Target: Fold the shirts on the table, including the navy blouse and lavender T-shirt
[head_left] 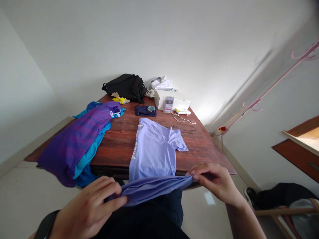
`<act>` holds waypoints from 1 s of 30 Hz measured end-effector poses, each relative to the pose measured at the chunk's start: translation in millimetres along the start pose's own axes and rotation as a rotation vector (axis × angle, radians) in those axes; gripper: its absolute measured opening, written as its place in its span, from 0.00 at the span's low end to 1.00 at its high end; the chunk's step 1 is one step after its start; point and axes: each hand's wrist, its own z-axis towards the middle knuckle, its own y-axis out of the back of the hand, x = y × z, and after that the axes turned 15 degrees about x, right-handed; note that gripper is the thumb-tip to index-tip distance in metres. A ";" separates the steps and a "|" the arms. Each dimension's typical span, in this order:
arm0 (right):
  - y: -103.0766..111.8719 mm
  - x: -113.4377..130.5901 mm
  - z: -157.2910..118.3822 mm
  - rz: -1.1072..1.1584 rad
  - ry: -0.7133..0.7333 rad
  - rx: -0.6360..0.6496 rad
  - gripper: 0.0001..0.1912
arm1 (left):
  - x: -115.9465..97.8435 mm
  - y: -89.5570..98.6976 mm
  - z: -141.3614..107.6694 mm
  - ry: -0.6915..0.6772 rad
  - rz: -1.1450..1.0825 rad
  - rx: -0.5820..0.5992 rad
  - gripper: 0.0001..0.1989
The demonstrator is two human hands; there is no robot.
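A lavender T-shirt (156, 146), folded lengthwise, lies on the wooden table (114, 149) with a sleeve out to the right and white lettering along its left edge. Its hem end hangs past the near table edge and is gathered between my hands. My left hand (92, 202), a dark watch on its wrist, pinches the left corner of the hem. The right corner is pinched between thumb and fingers of my right hand (211, 179). Beyond the shirt sits a folded navy garment (146, 110) with a pale print.
Purple (79, 139) and blue clothes (93, 146) are heaped on the left, overhanging the edge. A black backpack (124, 87), a yellow item (119, 99), a white box (159, 99) and a white cable (183, 118) stand behind. At right rises a pink coat rack (271, 84).
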 end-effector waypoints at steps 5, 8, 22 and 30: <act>-0.2 -0.4 1.7 0.009 0.009 0.011 0.02 | 0.2 1.4 2.8 0.049 -0.015 0.038 0.15; -0.1 -2.3 2.8 0.015 0.007 -0.015 0.02 | 0.5 1.9 2.1 0.016 -0.033 0.012 0.13; 4.3 -5.6 -0.3 0.050 0.047 -0.145 0.03 | 15.2 3.7 2.3 0.005 0.027 -0.057 0.03; 11.8 -0.3 -7.4 0.074 0.073 -0.020 0.05 | 15.1 3.4 -6.8 -0.018 0.017 -0.128 0.05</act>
